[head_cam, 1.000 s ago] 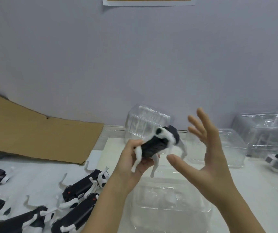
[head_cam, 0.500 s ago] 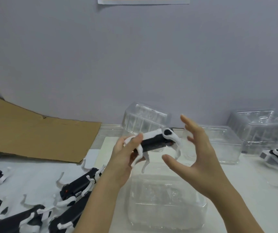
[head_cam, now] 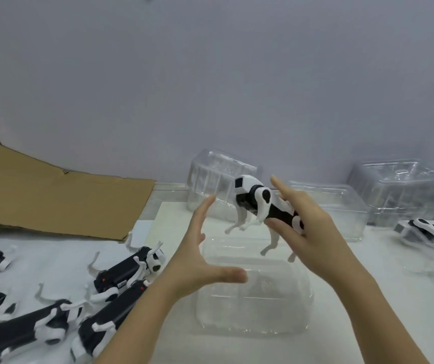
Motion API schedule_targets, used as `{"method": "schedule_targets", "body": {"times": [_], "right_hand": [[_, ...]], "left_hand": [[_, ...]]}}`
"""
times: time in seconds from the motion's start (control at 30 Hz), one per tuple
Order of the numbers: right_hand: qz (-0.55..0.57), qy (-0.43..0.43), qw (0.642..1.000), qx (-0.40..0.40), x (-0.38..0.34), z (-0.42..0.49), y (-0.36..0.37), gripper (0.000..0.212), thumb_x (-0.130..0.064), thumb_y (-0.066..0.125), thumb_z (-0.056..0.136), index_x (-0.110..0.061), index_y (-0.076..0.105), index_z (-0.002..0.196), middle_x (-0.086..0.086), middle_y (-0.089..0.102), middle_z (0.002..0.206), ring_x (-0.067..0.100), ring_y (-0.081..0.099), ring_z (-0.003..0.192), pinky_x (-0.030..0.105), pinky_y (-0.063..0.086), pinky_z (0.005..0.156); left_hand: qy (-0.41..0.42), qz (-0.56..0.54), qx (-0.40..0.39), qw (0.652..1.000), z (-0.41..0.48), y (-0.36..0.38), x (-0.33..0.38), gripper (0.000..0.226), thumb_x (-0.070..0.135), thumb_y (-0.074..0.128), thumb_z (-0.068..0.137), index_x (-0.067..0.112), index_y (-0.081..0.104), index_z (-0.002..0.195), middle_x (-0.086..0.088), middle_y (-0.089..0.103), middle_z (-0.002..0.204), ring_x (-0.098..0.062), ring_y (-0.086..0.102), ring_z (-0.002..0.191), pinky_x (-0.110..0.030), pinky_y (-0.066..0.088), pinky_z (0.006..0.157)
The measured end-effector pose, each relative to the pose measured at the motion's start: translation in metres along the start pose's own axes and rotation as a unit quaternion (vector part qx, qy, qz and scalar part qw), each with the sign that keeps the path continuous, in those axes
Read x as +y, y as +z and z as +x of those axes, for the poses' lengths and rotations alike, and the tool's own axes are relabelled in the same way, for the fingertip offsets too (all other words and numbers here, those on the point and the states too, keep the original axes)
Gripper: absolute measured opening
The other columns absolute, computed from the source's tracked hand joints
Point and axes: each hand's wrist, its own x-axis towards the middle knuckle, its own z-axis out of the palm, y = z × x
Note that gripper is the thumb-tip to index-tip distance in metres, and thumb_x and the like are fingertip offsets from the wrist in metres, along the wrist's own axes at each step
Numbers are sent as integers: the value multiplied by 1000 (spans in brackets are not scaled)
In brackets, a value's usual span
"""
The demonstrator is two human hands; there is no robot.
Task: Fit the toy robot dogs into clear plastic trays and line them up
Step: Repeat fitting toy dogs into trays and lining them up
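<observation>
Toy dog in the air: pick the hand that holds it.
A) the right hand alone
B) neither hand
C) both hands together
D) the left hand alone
A: the right hand pinches the toy dog between thumb and fingers, while the left hand is spread open, apart from it.

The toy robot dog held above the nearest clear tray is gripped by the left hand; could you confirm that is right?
Not quite. In the head view the toy robot dog is held above the nearest clear tray by the right hand, its thumb under the body; the left hand is open beside it and holds nothing.
</observation>
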Motion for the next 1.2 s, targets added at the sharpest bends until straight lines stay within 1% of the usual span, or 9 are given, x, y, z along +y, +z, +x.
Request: {"method": "schedule_targets", "body": {"times": [0.13,0.23,0.33,0.43,0.63,0.87,1.0,1.1,1.2], "right_hand": [[-152,-7,982,-116,7,-8,0,48,-40,56,92,-63,34,128,-36,54,109,-9,50,92,14,41,66],[-217,-6,956,-199,12,-9,10,41,-39,54,95,-58,41,129,-28,55,113,-4,47,99,21,43,78],[-225,8,939,-260,17,-7,19,40,-35,54,97,-54,46,132,-25,50,106,1,45,98,22,36,80],[-191,22,943,-273,20,-6,26,39,-31,56,97,-48,50,132,-28,43,95,4,39,101,26,33,88],[-154,45,952,-261,25,-9,34,39,-31,60,95,-46,52,130,-14,44,111,9,31,107,25,27,95],[-289,10,924,-251,24,-10,38,39,-52,56,91,-51,49,129,-9,32,122,13,27,111,30,15,96],[-137,200,970,-21,30,-16,7,61,-71,46,83,-40,48,136,-5,47,125,13,43,118,38,31,100],[-193,367,889,-192,37,-28,-7,94,-84,17,74,-27,37,147,-4,49,141,20,47,129,38,37,98],[37,399,894,-198,32,-31,5,88,-81,32,73,-25,48,139,-15,46,134,10,44,120,29,31,98]], "left_hand": [[-37,42,20,998,-32,16,-29,139,65,92,30,70,4,138,45,-4,149,23,-2,136,-26,17,110],[-85,-6,18,996,-34,19,-40,123,58,93,37,68,16,132,39,19,147,17,17,137,-16,25,106],[-101,-61,20,993,-33,20,-47,104,48,93,42,62,32,125,45,34,132,28,29,124,1,35,88],[-103,-79,26,991,-33,19,-51,103,49,93,43,59,34,127,45,36,131,28,29,124,2,37,85],[-110,-101,23,989,-33,18,-52,99,43,93,45,51,37,126,53,45,113,38,34,108,7,35,77],[-96,-106,14,990,-35,21,-49,96,33,94,54,48,35,129,54,38,122,36,32,113,6,34,82],[-135,-199,46,970,-28,19,-40,123,57,78,46,42,14,150,18,22,151,5,21,140,-20,23,101],[-200,-226,67,951,-16,15,-35,120,68,75,56,40,11,154,11,18,160,-10,20,146,-31,22,105],[-213,-225,53,949,4,16,-28,100,60,69,74,36,15,154,22,37,145,-13,25,144,-32,24,109]]}}
